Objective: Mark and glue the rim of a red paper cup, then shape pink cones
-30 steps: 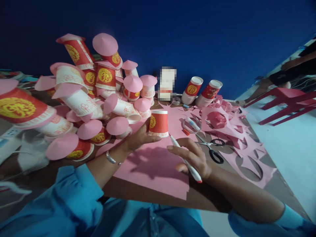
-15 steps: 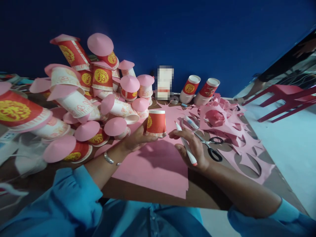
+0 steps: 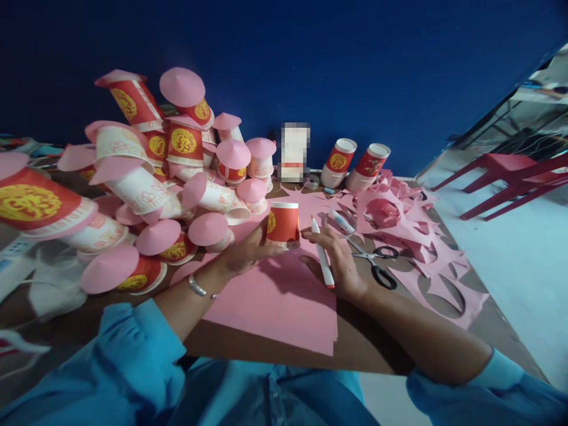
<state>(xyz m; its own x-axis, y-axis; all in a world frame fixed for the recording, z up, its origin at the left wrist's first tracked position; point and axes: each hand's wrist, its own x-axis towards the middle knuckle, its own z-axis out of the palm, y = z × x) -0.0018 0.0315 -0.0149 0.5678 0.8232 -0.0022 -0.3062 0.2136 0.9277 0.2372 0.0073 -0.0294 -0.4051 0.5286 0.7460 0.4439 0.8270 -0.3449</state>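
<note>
An upside-down red paper cup (image 3: 286,225) with a yellow emblem rests in my left hand (image 3: 244,249), whose fingers curl under and around it. Between the fingers of my right hand (image 3: 339,263) sits a white marker with a red end (image 3: 322,254), its tip pointing up and away. A small gap separates the right fingertips from the cup. Beneath both hands lie pink paper sheets (image 3: 275,307). Black-handled scissors (image 3: 375,258) lie beside my right hand, and a small white bottle (image 3: 341,221) lies beyond it.
Several cups with pink paper cones (image 3: 184,139) are piled at the left. Two stacks of cups (image 3: 338,164) lean near the blue wall (image 3: 377,71). Cut pink scraps (image 3: 437,278) cover the table's right side. A red stool (image 3: 510,171) stands on the floor beyond.
The marker in my right hand has swung more upright, and that hand has shifted slightly left. The cup stays in my left hand. The person's arm at the far right is no longer seen.
</note>
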